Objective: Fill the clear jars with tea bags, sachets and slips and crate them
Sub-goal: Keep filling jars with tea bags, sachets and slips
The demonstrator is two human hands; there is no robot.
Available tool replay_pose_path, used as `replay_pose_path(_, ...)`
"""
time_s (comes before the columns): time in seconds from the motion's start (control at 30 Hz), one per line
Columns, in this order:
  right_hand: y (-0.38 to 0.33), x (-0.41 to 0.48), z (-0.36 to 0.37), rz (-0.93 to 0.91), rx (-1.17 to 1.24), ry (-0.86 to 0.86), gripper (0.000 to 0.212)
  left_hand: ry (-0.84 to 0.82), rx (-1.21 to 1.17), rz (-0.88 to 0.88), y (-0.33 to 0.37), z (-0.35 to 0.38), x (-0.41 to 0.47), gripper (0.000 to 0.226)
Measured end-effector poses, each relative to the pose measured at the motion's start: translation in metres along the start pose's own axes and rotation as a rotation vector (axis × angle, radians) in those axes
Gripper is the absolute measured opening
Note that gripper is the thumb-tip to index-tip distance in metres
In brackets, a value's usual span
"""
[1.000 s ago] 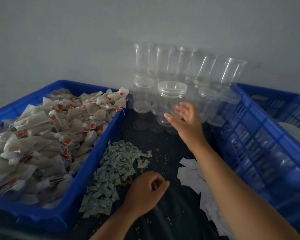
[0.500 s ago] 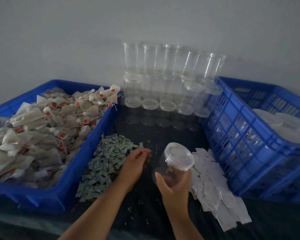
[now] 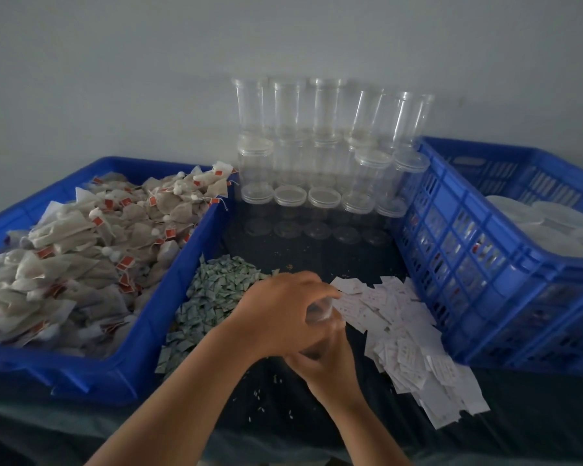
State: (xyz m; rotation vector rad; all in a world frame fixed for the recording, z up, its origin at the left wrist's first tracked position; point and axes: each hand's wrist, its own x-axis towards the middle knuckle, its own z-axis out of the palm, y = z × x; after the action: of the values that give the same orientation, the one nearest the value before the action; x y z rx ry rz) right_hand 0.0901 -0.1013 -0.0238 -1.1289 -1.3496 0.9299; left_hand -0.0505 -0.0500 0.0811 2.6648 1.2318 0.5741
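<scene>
My right grip [image 3: 320,361] cups the small clear plastic jar [image 3: 318,311] from below, over the dark table [image 3: 283,408]; my left grip [image 3: 280,311] curls over its top. Best steady the body and twist lightly, not squeeze.

In left bin [image 3: 125,375], tea bags [image 3: 81,257]; sachets [image 3: 212,290] beside it; slips [image 3: 401,317] right of sachets; jars [image 3: 323,146] behind; crate [image 3: 451,250] far right.
</scene>
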Motion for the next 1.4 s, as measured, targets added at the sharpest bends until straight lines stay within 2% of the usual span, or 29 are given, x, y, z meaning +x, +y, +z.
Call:
replay_pose_path(0.1,-0.002,-0.005,0.002,0.001,-0.034,0.027,0.059,0.100,0.070,-0.033,0.005,0.006,-0.004,0.052)
replay_pose_path(0.2,-0.003,-0.005,0.001,-0.015,-0.070,0.033,0.063,0.119,0.088,-0.068,0.010,0.009,-0.006,0.052)
replay_pose_path(0.3,-0.007,-0.003,0.004,-0.084,-0.222,0.058,0.072,0.118,0.212,-0.212,0.017,0.014,-0.011,0.055)
replay_pose_path(0.47,0.000,-0.002,0.009,-0.193,-0.415,0.077,0.085,0.061,0.292,-0.428,0.017,0.013,-0.014,0.076)
replay_pose_path(0.53,0.003,-0.004,0.010,-0.204,-0.414,0.068,0.079,-0.020,0.284,-0.443,0.013,0.008,-0.013,0.087)
replay_pose_path(0.6,0.001,-0.006,0.008,-0.168,-0.323,0.039,0.071,-0.157,0.247,-0.385,0.006,-0.001,-0.014,0.094)
replay_pose_path(0.67,-0.001,-0.005,0.005,-0.130,-0.171,-0.012,0.069,-0.240,0.142,-0.200,-0.003,-0.013,-0.015,0.084)
replay_pose_path(0.73,0.000,-0.004,0.003,-0.135,-0.144,-0.053,0.070,-0.204,0.085,0.032,-0.011,-0.024,-0.018,0.065)
replay_pose_path(0.8,0.005,-0.004,0.004,-0.113,-0.167,-0.079,0.067,-0.034,0.107,0.100,-0.013,-0.022,-0.022,0.050)
replay_pose_path(0.87,0.007,-0.004,0.007,-0.129,-0.209,-0.064,0.065,0.085,0.089,-0.017,-0.004,-0.015,-0.023,0.061)
replay_pose_path(0.93,0.007,-0.002,0.008,-0.195,-0.362,0.031,0.074,0.047,0.159,-0.189,0.000,-0.011,-0.019,0.080)
replay_pose_path(1.0,0.009,-0.001,0.007,-0.241,-0.469,0.179,0.086,0.066,0.174,-0.376,-0.009,-0.017,-0.010,0.085)
replay_pose_path(1.07,0.006,-0.003,0.006,-0.206,-0.371,0.268,0.088,0.178,-0.077,-0.567,-0.025,-0.027,-0.005,0.073)
replay_pose_path(1.17,0.002,-0.006,0.001,-0.179,-0.149,0.301,0.084,0.212,-0.779,-0.761,-0.045,-0.026,-0.005,0.028)
replay_pose_path(1.2,0.001,-0.007,0.000,-0.165,-0.077,0.295,0.080,0.219,-0.918,-0.791,-0.048,-0.019,-0.008,0.015)
replay_pose_path(1.23,0.000,-0.007,-0.001,-0.151,-0.012,0.286,0.076,0.217,-0.945,-0.805,-0.051,-0.007,-0.010,0.013)
replay_pose_path(1.33,-0.005,-0.009,0.000,-0.163,0.017,0.296,0.070,0.257,-0.831,-0.800,-0.061,0.040,-0.016,0.018)
replay_pose_path(1.4,-0.004,-0.009,0.001,-0.180,-0.027,0.313,0.074,0.307,-0.656,-0.676,-0.064,0.066,-0.020,0.018)
